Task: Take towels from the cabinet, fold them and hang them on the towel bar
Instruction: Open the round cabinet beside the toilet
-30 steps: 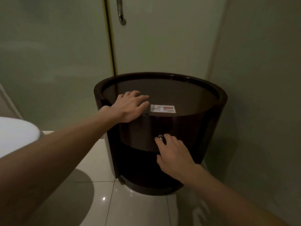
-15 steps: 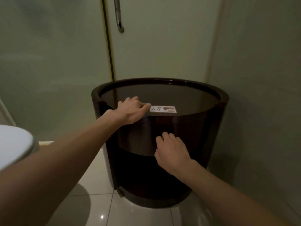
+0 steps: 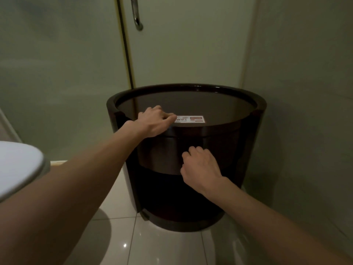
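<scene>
A round dark wooden cabinet point(image 3: 248, 142) stands on the floor in a corner, with a white WiFi sticker point(image 3: 191, 119) on its top. My left hand point(image 3: 154, 121) rests on the top's front edge, fingers bent on the surface and thumb at the rim. My right hand point(image 3: 200, 167) is against the curved drawer front point(image 3: 158, 155), its fingers curled where the small metal knob sits; the knob itself is hidden under them. No towel is in view.
A frosted glass door with a chrome handle point(image 3: 136, 18) stands behind the cabinet. A wall point(image 3: 305, 111) closes the right side. A white toilet lid point(image 3: 17, 165) is at the left. Glossy floor tiles point(image 3: 164, 243) lie in front.
My right hand has closed over the drawer knob, which showed at its fingertips a second ago. My left hand's fingers went from flat to bent and slid back to the top's front edge.
</scene>
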Motion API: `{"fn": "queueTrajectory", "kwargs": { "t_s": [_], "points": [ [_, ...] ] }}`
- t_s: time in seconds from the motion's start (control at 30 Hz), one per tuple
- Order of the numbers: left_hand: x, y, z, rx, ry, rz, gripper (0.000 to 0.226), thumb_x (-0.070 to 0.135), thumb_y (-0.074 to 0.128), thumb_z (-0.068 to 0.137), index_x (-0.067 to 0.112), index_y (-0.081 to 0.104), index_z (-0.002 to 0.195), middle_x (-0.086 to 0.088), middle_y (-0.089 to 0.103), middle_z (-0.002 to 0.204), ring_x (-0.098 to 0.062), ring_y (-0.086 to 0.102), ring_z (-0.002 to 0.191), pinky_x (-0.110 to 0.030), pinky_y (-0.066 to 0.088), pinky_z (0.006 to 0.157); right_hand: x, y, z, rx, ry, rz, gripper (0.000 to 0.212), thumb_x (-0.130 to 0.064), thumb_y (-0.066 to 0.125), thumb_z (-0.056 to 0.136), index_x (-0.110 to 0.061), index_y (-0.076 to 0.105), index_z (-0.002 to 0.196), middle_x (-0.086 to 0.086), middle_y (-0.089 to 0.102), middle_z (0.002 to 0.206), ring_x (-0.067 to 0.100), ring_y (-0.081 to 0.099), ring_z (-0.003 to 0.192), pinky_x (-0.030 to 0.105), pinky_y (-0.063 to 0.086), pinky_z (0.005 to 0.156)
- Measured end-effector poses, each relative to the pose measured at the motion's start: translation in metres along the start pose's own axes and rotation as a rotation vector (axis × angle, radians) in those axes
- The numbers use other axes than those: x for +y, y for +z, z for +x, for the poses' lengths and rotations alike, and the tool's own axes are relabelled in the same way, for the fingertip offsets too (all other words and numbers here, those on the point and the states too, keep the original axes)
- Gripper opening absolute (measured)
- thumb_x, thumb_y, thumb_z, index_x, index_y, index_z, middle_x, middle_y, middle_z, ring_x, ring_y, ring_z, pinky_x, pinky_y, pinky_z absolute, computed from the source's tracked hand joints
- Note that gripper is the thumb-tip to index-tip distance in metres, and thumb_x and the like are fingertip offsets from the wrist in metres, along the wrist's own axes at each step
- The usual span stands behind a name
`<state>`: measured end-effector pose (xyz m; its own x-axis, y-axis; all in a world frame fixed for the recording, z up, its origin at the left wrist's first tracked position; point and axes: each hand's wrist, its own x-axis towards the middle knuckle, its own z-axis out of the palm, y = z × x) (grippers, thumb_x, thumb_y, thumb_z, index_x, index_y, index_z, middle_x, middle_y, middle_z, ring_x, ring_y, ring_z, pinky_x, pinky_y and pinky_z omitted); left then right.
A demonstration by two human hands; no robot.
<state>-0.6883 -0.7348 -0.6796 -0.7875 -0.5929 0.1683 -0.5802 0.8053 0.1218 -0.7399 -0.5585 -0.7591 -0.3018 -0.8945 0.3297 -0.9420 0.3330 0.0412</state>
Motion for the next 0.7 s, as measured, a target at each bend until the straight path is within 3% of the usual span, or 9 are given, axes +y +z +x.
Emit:
{"fn": "queueTrajectory", "kwargs": {
  "t_s": [0.7],
  "points": [
    [0.000,0.003,0.004,0.018,-0.024,0.005,0.052,0.062,0.025,0.094,0.042,0.044,0.138,-0.010,0.045,0.125,-0.032,0.044,0.115,-0.043,0.039,0.093,-0.005,-0.011,-0.049,0.110,-0.132,0.059,0.016,-0.024,0.046,0.092,-0.016,0.059,0.092,0.003,0.056,0.092,0.019,0.049,0.084,0.033,0.036,0.078]
  ]
}}
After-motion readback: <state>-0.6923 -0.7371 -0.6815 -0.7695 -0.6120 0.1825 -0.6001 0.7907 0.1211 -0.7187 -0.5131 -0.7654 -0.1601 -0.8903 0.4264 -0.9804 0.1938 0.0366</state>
